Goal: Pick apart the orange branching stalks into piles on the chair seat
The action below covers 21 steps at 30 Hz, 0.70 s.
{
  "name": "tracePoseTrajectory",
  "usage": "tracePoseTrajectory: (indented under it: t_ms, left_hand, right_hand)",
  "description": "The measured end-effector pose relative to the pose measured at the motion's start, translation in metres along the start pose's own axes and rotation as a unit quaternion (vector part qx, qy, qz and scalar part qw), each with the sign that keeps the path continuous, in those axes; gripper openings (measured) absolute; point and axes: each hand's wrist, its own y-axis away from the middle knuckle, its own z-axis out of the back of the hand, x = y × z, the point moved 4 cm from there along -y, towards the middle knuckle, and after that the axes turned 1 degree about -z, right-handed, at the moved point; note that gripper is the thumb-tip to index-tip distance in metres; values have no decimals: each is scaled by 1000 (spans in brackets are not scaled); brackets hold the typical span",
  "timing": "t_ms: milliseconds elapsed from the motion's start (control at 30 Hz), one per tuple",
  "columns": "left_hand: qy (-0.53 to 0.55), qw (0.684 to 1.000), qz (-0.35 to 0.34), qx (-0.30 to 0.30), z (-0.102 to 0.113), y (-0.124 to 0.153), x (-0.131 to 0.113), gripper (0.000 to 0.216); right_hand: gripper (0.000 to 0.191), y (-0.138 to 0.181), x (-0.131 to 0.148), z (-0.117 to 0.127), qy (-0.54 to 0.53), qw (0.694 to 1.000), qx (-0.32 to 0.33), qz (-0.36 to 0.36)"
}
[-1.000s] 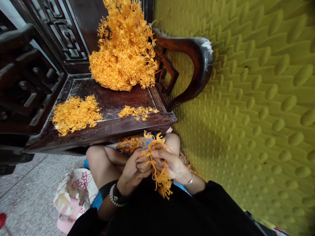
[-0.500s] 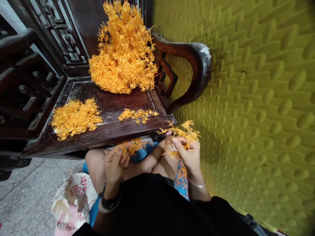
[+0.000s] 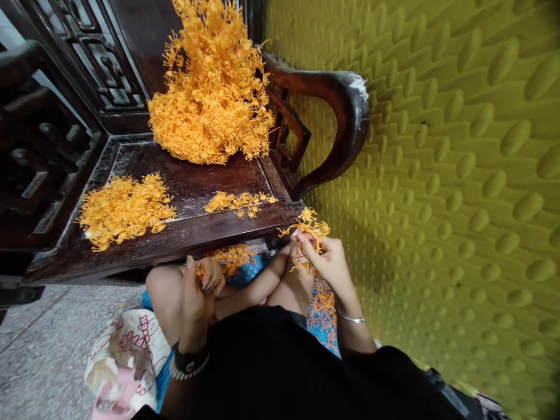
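My right hand point(image 3: 327, 256) pinches a small bunch of spindly, branching orange pieces point(image 3: 315, 227) that look like plastic. The bunch sticks out past the fingertips, and loose strands hang beneath it. My left hand point(image 3: 199, 294) is curled above my leg, thumb upright, with a bit of orange point(image 3: 200, 272) showing between thumb and fingers. In front of my hands, on the dark wooden seat point(image 3: 192, 230), lie a small scatter of orange pieces point(image 3: 240, 202), a larger flat pile point(image 3: 126, 210) at left and a tall heap point(image 3: 214, 105) at the back.
A curved wooden armrest point(image 3: 350, 122) stands beside the yellow-green textured wall point(image 3: 437, 204). More orange pieces lie on blue material point(image 3: 249, 268) under the seat edge and by my right leg. At lower left, a white and pink bag point(image 3: 131, 356) sits on the speckled floor point(image 3: 48, 350).
The whole view has shifted slightly, with things now further left. My left hand's thumb has lifted upright and its fingers have curled in. The bunch in my right hand looks more gathered.
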Motion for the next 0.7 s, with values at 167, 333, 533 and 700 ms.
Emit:
tracePoseTrajectory:
  t_ms: [167, 333, 533, 700]
  left_hand:
    - [-45, 997, 56, -13, -8, 2, 6, 44]
    - [-89, 987, 118, 61, -28, -4, 19, 30]
    - [-180, 979, -41, 90, -49, -14, 2, 22]
    - [-402, 885, -91, 216, -72, -17, -5, 22]
  right_hand:
    - [37, 0, -3, 1, 6, 1000, -22, 0]
    - [58, 5, 14, -1, -50, 996, 78, 19]
    - [58, 12, 29, -11, -92, 968, 220, 78]
    - [60, 14, 28, -25, -193, 937, 289, 44]
